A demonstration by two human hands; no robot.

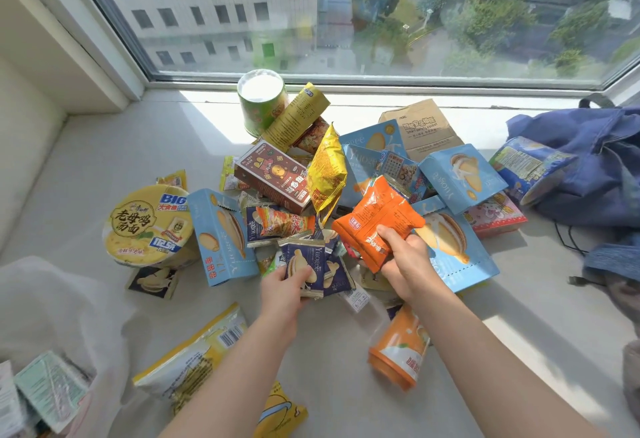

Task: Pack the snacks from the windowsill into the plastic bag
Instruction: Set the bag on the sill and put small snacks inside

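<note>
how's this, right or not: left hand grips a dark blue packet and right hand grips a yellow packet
Not quite. In the head view the right hand grips an orange packet, not a yellow one. The left hand does grip a dark blue packet.

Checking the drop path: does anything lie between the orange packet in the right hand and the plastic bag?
Yes: the left hand, gripping a dark blue packet, and its forearm cross the way from the orange packet to the plastic bag; a yellow snack bag lies beneath.
</note>
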